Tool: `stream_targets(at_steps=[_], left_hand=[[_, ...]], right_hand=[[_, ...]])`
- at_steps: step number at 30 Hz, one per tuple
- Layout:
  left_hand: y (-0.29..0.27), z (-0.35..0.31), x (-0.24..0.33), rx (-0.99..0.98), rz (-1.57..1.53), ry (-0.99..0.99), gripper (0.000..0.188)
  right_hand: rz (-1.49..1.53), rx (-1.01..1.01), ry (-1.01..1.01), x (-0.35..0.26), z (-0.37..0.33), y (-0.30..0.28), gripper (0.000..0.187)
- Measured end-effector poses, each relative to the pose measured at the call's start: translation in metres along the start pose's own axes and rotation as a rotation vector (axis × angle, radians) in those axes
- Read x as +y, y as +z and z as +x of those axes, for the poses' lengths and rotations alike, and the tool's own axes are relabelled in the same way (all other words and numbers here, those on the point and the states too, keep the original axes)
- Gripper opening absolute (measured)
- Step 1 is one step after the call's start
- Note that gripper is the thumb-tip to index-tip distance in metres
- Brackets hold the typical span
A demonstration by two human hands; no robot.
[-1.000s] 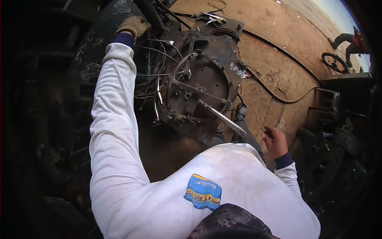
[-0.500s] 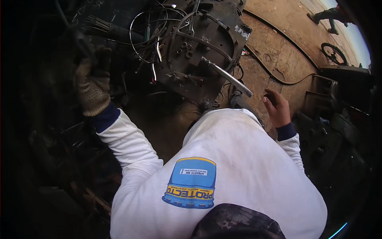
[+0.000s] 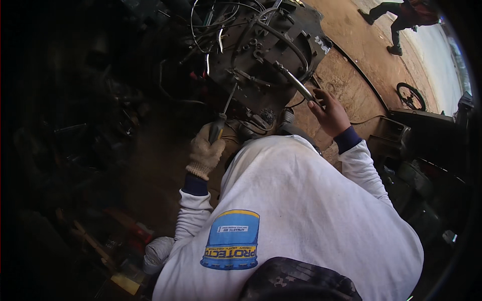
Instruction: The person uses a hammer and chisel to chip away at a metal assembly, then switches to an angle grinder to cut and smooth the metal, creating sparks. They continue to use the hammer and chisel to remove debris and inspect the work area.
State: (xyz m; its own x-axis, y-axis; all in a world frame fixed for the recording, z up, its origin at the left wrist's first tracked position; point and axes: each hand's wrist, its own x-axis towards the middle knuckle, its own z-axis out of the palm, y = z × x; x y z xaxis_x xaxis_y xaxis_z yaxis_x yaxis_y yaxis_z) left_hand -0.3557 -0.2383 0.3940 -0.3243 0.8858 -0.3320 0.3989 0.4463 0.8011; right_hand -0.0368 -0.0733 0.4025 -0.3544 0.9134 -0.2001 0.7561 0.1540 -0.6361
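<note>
In my gloved left hand [image 3: 206, 150] is a screwdriver [image 3: 217, 128] with a dark and yellow handle. Its thin shaft slants up toward the front edge of a dark metal table [image 3: 266, 98]. My bare right hand [image 3: 331, 114] has thumb and fingers around the near end of a silver metal bar [image 3: 300, 86]. The bar's rough far end lies over the table, by a curved metal ring frame [image 3: 288, 41]. Several nuts or washers [image 3: 257, 51] rest on the tabletop inside the frame.
Looped cables [image 3: 193, 30] and silver-handled tools [image 3: 207, 64] lie on the table's left side. Dark clutter fills the left. At right are dark machinery [image 3: 416, 183] and a wheel [image 3: 410, 96]. Another person [image 3: 399, 22] is on the ground at far right.
My left hand came from the far left toward the table's front edge, now with the screwdriver clearly seen. My right hand moved in and closed on the bar's end, having been apart from it.
</note>
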Motion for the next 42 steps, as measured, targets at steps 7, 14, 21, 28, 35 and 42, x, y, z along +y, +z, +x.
stream_targets(at_steps=[7,14,21,28,35,42], left_hand=[[0.027,0.041,-0.012,0.144,0.156,0.085,0.037],[0.020,0.066,0.025,0.003,0.287,-0.014,0.035],[0.011,0.082,0.043,-0.217,-0.121,-0.404,0.046],[0.009,0.085,0.067,-0.210,0.180,-0.429,0.056],[0.008,0.092,0.042,-0.219,0.327,-0.323,0.060],[0.008,0.091,0.037,-0.388,-0.694,-0.605,0.049]], right_hand=[[0.028,-0.111,-0.036,0.008,0.010,-0.005,0.051],[0.120,-0.167,-0.050,0.017,0.024,-0.014,0.049],[0.220,-0.215,-0.089,0.025,0.030,-0.007,0.045],[0.221,-0.274,-0.055,0.016,0.034,0.007,0.036],[0.078,-0.173,-0.118,-0.001,0.032,0.011,0.029],[0.004,-0.066,-0.101,0.001,0.028,0.019,0.027]])
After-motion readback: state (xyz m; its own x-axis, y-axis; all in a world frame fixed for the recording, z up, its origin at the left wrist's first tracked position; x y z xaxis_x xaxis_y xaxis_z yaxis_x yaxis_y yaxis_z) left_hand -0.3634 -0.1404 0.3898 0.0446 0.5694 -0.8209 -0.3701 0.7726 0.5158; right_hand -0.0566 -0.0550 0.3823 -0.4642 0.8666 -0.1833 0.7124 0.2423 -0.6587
